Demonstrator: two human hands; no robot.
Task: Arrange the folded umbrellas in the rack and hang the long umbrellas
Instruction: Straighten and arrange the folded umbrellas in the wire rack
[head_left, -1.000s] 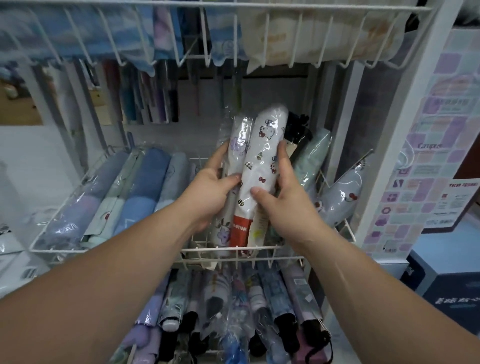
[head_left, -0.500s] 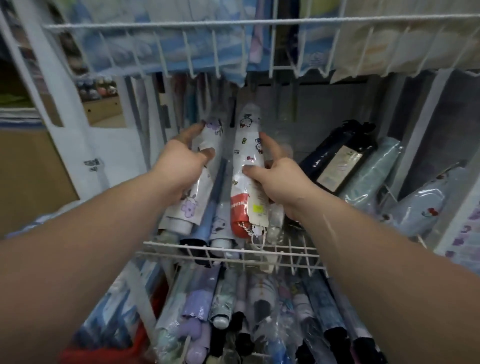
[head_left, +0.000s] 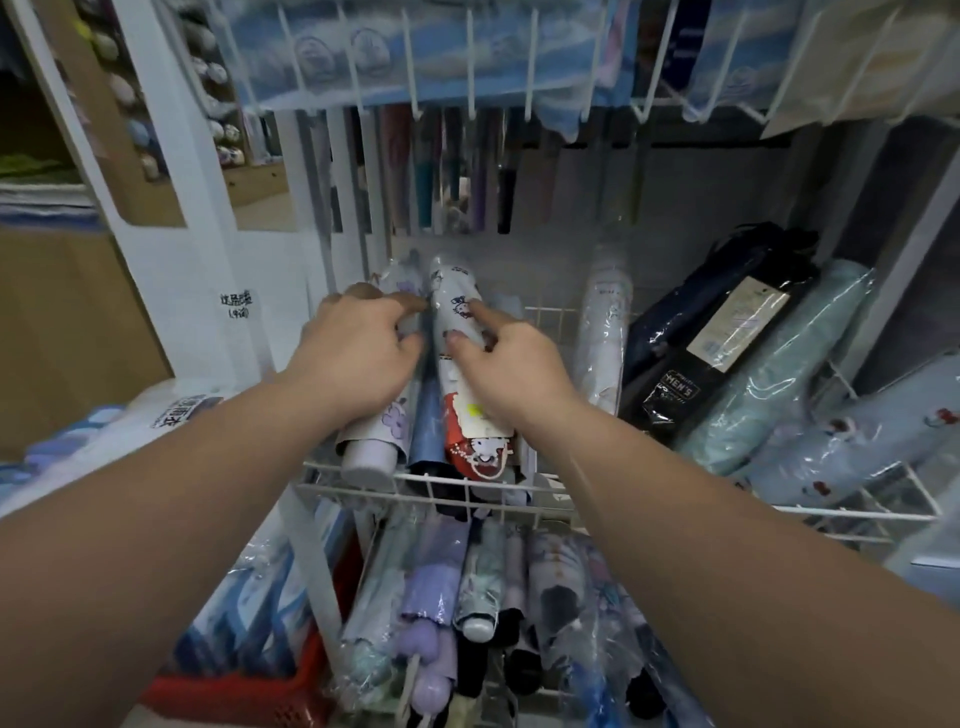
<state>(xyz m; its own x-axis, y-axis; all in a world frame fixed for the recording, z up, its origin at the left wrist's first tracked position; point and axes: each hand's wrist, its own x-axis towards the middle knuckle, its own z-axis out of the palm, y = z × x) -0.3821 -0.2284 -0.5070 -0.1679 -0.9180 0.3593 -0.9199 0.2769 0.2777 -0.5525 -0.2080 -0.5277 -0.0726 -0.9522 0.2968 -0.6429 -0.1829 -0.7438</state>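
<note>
Two folded umbrellas lie side by side at the left end of the white wire rack (head_left: 470, 492). One is white with purple prints (head_left: 388, 427); my left hand (head_left: 358, 358) rests on top of it with relaxed fingers. The other is white with cat prints and a red end (head_left: 477, 448); my right hand (head_left: 511, 371) touches it from above with index finger and thumb. A blue folded umbrella (head_left: 423, 431) lies between them. Long umbrellas (head_left: 457, 171) hang behind the rack.
Further right in the same rack lie a white umbrella (head_left: 605, 332), a navy packaged one (head_left: 717, 332), a pale teal one (head_left: 779, 364) and a light blue one (head_left: 857, 447). A lower rack holds several umbrellas (head_left: 483, 597). An upper wire rack (head_left: 467, 62) hangs overhead. A red basket (head_left: 249, 696) sits bottom left.
Both umbrellas were held upright in my hands, then carried left and laid down in the rack. My fingers have loosened from a grip to resting on top.
</note>
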